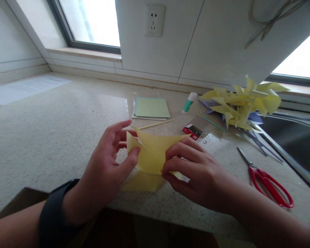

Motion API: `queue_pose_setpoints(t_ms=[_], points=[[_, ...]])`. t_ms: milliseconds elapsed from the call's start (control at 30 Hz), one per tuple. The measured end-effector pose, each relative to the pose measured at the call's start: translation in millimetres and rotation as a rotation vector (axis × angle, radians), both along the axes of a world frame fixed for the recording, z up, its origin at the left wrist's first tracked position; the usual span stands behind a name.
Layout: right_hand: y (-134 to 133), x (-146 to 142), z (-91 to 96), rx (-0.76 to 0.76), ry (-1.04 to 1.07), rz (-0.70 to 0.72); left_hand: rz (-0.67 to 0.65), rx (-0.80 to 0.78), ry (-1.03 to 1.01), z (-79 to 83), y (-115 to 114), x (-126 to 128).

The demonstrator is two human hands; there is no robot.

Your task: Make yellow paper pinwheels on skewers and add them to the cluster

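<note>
Between the two hands, a slit yellow sheet

Above the near edge of the worktop, the sheet was spread from the left hand to the right hand, with neither clearly nearer, since both touched it. The relation that seemed to matter was that of the corners to the sheet's middle: the middle lay to the right of the left thumb and to the left of the right hand's fingers. No long axis was plain; the visible spread ran mostly from side to side.

The left hand held the left flap narrowly, thumb on the near face and forefinger raised clear above; its other fingers were partly hidden behind. The right hand pinched the lower right edge, thumb below and fingertips close together.

The sheet looked thin and soft, pale yellow and unevenly lit. A slit near the left thumb parted a pointed flap from the rest; the top corners rose to sharp points and the lower edge bowed. Below lay a flatter yellow patch; whether it belonged to the same sheet could not be told. Beyond the sheet lay a thin stick.
</note>
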State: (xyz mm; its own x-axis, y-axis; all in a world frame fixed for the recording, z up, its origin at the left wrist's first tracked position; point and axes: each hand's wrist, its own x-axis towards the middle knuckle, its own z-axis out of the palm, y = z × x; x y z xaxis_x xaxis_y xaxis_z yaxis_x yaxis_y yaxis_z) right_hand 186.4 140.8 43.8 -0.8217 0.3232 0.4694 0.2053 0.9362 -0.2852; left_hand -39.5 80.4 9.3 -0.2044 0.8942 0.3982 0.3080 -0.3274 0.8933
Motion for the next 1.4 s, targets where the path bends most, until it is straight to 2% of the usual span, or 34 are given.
queue_pose_setpoints(t_ms=[133, 267, 533, 900, 1167, 1400], points=[[2.5, -0.4, -2.7, -0.022, 0.018, 0.005, -0.015, -0.042, -0.089, 6.8, 1.1, 2.2], [3.7, -0.5, -3.7, -0.04, 0.023, 0.007, 0.029, -0.083, -0.159, 13.0, 0.3, 2.0], [3.3, 0.5, -3.0, -0.061, 0.027, 0.0, 0.02, -0.112, -0.292, 12.4, 1.4, 1.9], [4.0, 0.0, -3.0, -0.079, 0.037, 0.005, 0.012, -0.088, -0.116, 16.6, -1.3, 2.0], [7.1, 2.5, -5.2, -0.078, 0.037, -0.014, -0.101, -0.068, -0.09, 10.1, -0.3, -5.5], [11.9, 4.6, -4.0, -0.173, 0.01, 0.009, -0.372, -0.128, -0.251, 13.0, 3.4, -17.9]])
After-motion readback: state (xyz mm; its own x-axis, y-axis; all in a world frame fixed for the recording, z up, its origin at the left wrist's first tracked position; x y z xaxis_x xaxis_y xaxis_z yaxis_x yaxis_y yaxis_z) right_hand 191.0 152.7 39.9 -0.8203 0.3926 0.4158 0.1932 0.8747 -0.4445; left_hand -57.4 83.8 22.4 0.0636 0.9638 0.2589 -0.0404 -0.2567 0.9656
